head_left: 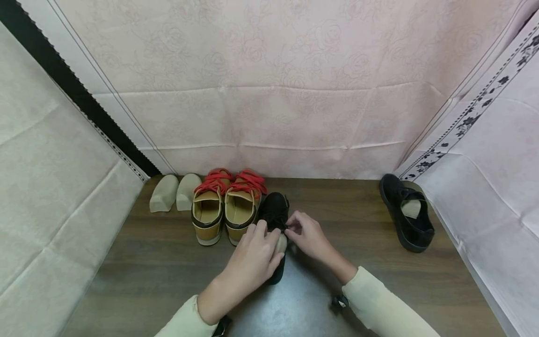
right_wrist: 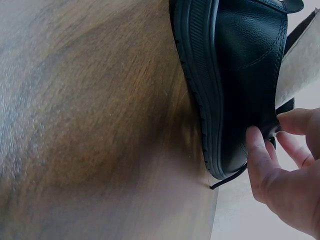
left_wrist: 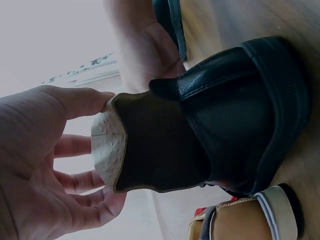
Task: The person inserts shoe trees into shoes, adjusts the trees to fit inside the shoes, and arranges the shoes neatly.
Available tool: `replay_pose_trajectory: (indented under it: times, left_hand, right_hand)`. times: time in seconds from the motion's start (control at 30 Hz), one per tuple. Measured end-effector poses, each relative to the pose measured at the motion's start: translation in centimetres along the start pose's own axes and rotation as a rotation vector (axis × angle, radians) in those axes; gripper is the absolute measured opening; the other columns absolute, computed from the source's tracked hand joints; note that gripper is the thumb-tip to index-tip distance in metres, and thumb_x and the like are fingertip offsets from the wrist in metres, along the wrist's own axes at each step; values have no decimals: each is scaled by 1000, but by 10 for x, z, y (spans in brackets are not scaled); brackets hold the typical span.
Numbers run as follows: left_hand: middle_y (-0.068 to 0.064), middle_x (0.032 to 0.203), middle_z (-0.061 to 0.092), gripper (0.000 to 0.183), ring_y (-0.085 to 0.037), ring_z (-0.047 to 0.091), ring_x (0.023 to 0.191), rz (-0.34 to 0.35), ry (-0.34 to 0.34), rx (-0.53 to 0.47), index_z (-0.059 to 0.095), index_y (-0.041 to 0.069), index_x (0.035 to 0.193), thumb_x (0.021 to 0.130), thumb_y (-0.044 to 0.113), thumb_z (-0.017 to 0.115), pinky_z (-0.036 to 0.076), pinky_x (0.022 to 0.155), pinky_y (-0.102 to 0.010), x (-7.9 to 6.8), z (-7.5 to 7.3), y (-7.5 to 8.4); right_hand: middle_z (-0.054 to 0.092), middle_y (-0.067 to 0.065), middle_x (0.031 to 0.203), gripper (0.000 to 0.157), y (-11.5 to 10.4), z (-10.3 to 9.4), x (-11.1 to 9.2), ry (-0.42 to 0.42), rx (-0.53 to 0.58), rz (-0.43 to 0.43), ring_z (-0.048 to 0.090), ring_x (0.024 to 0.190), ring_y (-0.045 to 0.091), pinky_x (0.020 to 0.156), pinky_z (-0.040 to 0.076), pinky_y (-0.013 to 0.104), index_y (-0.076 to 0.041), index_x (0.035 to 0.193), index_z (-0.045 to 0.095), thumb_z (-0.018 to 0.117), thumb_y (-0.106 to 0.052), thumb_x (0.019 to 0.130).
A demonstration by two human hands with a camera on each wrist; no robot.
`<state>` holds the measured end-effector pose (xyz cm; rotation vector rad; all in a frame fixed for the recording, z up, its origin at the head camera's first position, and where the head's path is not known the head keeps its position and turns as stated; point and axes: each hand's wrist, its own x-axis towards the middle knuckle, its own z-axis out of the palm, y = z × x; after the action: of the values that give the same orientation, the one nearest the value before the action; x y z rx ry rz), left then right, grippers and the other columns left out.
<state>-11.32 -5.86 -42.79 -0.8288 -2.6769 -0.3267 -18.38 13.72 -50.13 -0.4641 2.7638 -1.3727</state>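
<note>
A black leather lace-up shoe [head_left: 273, 206] stands toe-away between my hands. Out of its opening rises a pale moulded shoe insert [head_left: 281, 244]; in the left wrist view the insert's pale end [left_wrist: 106, 150] lies between my left thumb and fingers, its shaded side running into the shoe. My left hand [head_left: 254, 255] holds that insert from above the heel. At the right side of the lacing, my right hand [head_left: 309, 236] pinches the shoe's edge between thumb and fingers. A black lace end [right_wrist: 230, 178] hangs below it in the right wrist view.
Tan shoes [head_left: 208, 229] with red laces stand just left of the black shoe. Two pale shoe inserts [head_left: 164, 194] lie farther left by the cloth-covered wall. The other black shoe [head_left: 391, 206], an insert [head_left: 411, 208] inside, sits far right on the wooden floor [head_left: 337, 201].
</note>
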Motion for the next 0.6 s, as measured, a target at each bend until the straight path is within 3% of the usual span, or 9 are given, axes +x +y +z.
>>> replay_pose_trajectory:
  times: [0.6]
  left_hand:
    - [-17, 109, 60, 49, -28, 57, 89, -82, -5, -44, 71, 3, 122, 87, 35, 85, 56, 67, -38, 3, 11, 1]
  right_hand:
    - [65, 0, 102, 15, 2, 1, 1, -3, -10, 4, 65, 92, 11, 83, 58, 36, -16, 102, 65, 75, -9, 94]
